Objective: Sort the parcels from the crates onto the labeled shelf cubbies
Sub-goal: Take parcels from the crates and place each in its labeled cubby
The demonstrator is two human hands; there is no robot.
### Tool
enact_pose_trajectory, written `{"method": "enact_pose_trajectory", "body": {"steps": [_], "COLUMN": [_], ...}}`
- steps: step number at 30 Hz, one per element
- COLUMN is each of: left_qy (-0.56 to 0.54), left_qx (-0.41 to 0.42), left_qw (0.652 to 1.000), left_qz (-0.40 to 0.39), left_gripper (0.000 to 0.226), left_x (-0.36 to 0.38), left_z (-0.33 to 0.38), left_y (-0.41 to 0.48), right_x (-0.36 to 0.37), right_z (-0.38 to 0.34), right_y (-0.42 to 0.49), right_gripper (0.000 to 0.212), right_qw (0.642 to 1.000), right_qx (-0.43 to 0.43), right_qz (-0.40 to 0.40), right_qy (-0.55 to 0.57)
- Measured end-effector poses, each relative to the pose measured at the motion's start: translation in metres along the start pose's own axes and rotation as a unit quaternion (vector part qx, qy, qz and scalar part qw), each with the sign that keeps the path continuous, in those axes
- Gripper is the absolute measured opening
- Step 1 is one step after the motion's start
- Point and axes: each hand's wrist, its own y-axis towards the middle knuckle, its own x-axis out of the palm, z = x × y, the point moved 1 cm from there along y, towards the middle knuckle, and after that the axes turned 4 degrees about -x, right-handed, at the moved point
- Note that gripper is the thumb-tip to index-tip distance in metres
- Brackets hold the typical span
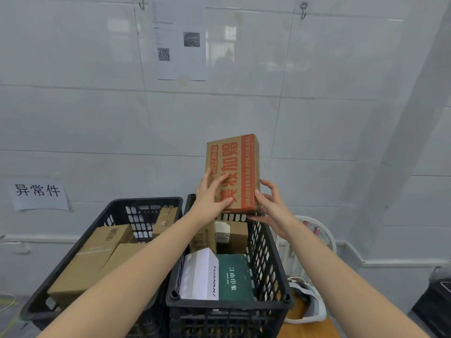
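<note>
Count: crates, boxes, hands, wall papers.
Two black crates: left crate (pixel 146 200), right crate (pixel 229 305). One printed box (pixel 234 167) held aloft. Three brown boxes (pixel 92 259) in the left crate. At least four mixed boxes (pixel 234 276) in the right, far ones partly hidden. Two hands: left hand (pixel 210 195), right hand (pixel 271 207). Two papers (pixel 179 40) on the wall.

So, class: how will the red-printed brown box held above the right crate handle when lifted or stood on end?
Probably stiff: the brown box stays flat-faced between the left hand and right hand. Likely light, since both grip only its lower end. Upright on its narrow end, it could tip.
</note>
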Motion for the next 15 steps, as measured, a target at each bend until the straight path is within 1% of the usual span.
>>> {"method": "enact_pose_trajectory", "body": {"steps": [3,6,7,9,10,12,15], "left_qy": [0.006,0.032,0.011,-0.074,-0.117,-0.168,-0.158], "left_qx": [-0.016,0.003,0.002,-0.026,-0.039,-0.052,-0.042], "left_qw": [1.000,0.998,0.998,0.993,0.988,0.982,0.985], "left_qz": [-0.026,-0.052,-0.068,-0.090,-0.090,-0.076,-0.054], "left_gripper": [0.067,0.065,0.066,0.062,0.058,0.052,0.070], "left_x": [0.004,0.012,0.015,0.019,0.021,0.022,0.024], "left_z": [0.002,0.007,0.011,0.021,0.025,0.031,0.031], "left_y": [0.002,0.005,0.005,0.004,0.003,0.002,0.004], "right_x": [-0.002,-0.002,-0.001,-0.001,-0.002,-0.003,0.000], "right_z": [0.000,0.003,0.004,0.006,0.007,0.006,0.003], "right_y": [0.000,0.000,0.000,0.001,0.001,0.001,0.002], "right_gripper": [0.047,0.050,0.048,0.044,0.042,0.035,0.030], "right_qw": [1.000,0.999,0.999,0.999,0.999,0.999,0.999], "right_qx": [-0.010,-0.025,-0.026,-0.026,-0.029,-0.029,-0.039], "right_qz": [-0.011,-0.020,-0.019,-0.016,-0.015,-0.010,0.008], "right_qy": [0.015,0.018,0.019,0.019,0.021,0.023,0.012]}}
